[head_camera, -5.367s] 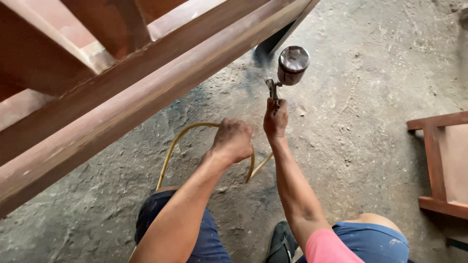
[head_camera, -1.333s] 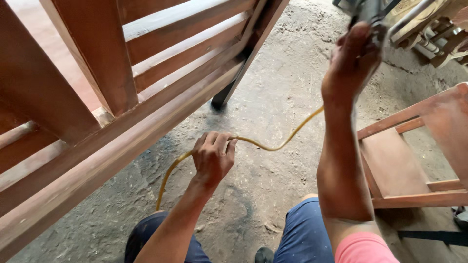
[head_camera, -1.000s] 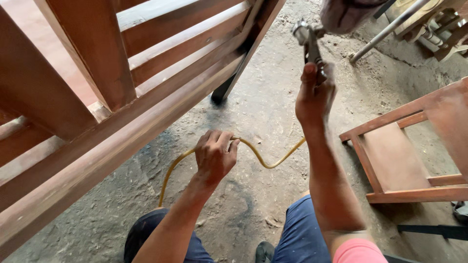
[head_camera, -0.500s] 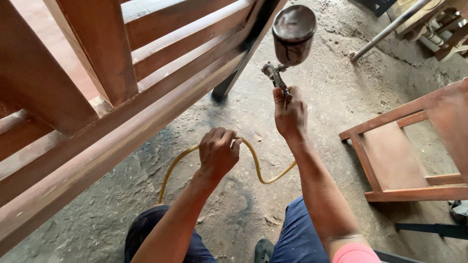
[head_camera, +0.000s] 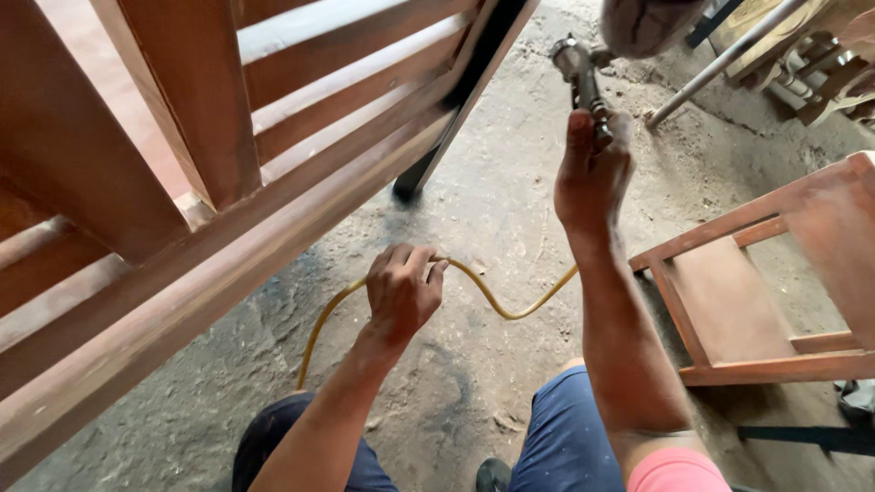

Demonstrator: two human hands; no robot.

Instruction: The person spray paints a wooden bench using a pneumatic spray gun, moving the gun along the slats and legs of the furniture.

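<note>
1. The right hand [head_camera: 592, 173] is clenched around the handle of a metal spray gun [head_camera: 583, 77], held up just beside the lower rail of the reddish-brown wooden frame [head_camera: 273, 219].
2. The left hand [head_camera: 401, 292] grasps the yellow hose [head_camera: 510, 305], low over the concrete floor [head_camera: 510, 200] below that frame.
3. The hose curves from the left hand toward the right wrist.
4. A small wooden stool [head_camera: 747, 292] lies well apart from the frame, beyond the right arm.

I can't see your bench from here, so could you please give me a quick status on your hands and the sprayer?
Right hand gripping spray gun, raised. Left hand holding yellow hose above concrete floor. Wooden frame close on left, small wooden piece on right.
</note>
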